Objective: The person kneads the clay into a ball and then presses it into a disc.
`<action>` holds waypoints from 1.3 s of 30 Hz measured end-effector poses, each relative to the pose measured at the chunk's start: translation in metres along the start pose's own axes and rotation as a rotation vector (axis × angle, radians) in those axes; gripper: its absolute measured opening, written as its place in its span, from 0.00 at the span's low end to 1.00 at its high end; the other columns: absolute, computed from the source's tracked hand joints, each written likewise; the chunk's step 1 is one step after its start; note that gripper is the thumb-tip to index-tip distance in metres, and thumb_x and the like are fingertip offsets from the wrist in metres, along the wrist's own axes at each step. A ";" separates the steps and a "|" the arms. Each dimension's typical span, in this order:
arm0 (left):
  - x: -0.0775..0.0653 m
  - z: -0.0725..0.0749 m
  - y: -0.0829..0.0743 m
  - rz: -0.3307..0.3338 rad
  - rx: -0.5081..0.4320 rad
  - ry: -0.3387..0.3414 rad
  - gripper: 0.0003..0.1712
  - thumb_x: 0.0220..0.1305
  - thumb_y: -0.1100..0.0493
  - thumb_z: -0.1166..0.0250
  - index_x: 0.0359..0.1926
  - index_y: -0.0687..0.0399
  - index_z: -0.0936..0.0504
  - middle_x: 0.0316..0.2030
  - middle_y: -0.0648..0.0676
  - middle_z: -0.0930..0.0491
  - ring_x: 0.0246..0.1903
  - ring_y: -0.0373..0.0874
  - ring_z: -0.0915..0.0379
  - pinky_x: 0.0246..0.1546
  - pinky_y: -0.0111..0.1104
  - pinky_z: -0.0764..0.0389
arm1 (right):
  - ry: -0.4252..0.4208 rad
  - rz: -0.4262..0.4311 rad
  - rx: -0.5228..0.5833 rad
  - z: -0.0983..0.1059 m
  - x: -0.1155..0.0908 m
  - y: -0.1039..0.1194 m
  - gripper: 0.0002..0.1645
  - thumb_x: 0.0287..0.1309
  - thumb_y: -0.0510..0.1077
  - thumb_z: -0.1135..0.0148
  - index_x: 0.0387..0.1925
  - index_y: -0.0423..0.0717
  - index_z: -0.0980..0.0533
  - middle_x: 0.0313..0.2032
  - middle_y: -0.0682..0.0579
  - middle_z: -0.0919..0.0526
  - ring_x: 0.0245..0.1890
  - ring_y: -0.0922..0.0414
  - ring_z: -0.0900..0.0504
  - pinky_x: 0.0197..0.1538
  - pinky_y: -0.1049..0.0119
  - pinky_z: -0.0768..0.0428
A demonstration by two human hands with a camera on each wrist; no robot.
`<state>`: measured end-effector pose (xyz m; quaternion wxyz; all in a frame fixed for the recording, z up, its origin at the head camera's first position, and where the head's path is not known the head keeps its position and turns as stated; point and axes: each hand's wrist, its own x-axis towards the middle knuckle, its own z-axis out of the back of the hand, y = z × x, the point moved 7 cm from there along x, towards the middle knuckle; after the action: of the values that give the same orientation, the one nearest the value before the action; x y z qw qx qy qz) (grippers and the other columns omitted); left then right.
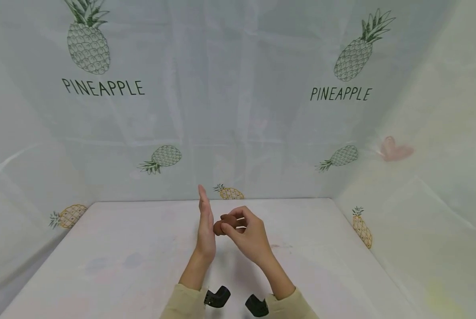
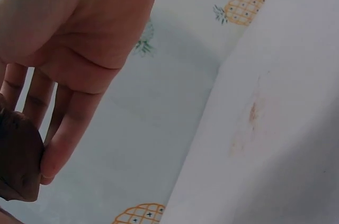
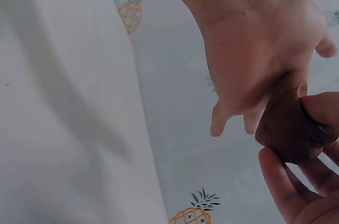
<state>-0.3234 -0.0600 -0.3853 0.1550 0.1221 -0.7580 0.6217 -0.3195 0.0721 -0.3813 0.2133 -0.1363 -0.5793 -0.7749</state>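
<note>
A lump of reddish-brown clay [image 1: 218, 228] is in my right hand [image 1: 253, 235], pinched between the thumb and the fingers above the table. In the right wrist view the clay [image 3: 288, 121] looks blocky, with flattened faces and creases. My left hand [image 1: 206, 228] stands upright with straight fingers, its palm facing the clay. One end of the lump meets that palm in the right wrist view. At the left edge of the left wrist view the clay [image 2: 18, 152] looks dark, with right-hand fingers [image 2: 71, 128] against its side.
A white table [image 1: 122, 248] spreads beneath both hands, with a faint brownish smear [image 2: 253, 115] on it. Behind and beside it hangs a pale sheet [image 1: 238, 110] printed with pineapples. A black wrist camera [image 1: 218, 297] sits at the left cuff, another [image 1: 257, 305] at the right.
</note>
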 end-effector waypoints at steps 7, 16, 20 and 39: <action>0.001 0.003 0.000 -0.001 -0.012 -0.003 0.36 0.83 0.34 0.74 0.84 0.21 0.74 0.82 0.32 0.80 0.82 0.39 0.88 0.76 0.67 0.76 | 0.013 0.036 -0.062 -0.002 -0.001 0.006 0.15 0.64 0.43 0.22 0.49 0.51 0.19 0.47 0.56 0.11 0.45 0.55 0.12 0.45 0.63 0.12; 0.000 -0.006 -0.008 -0.036 0.010 -0.005 0.35 0.83 0.38 0.75 0.83 0.23 0.77 0.82 0.33 0.82 0.81 0.40 0.91 0.76 0.68 0.77 | -0.019 0.026 0.073 0.004 -0.004 0.017 0.17 0.84 0.49 0.50 0.42 0.45 0.19 0.44 0.50 0.10 0.44 0.54 0.11 0.48 0.62 0.13; -0.004 -0.012 -0.006 -0.048 0.020 0.021 0.35 0.83 0.38 0.75 0.83 0.20 0.77 0.82 0.34 0.82 0.81 0.41 0.88 0.76 0.68 0.75 | -0.065 -0.049 0.128 0.007 -0.004 0.016 0.26 0.86 0.52 0.58 0.39 0.45 0.18 0.41 0.49 0.14 0.46 0.55 0.15 0.49 0.62 0.15; -0.018 -0.034 -0.007 -0.075 0.035 0.091 0.34 0.84 0.40 0.75 0.83 0.20 0.76 0.84 0.40 0.77 0.36 0.46 0.22 0.49 0.35 0.20 | -0.084 -0.070 0.271 -0.001 -0.001 0.020 0.30 0.84 0.60 0.68 0.72 0.49 0.35 0.64 0.48 0.37 0.51 0.53 0.31 0.45 0.63 0.22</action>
<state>-0.3009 -0.0279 -0.3798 0.2105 0.1246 -0.7342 0.6334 -0.3086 0.0670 -0.3654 0.1782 -0.1185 -0.6913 -0.6902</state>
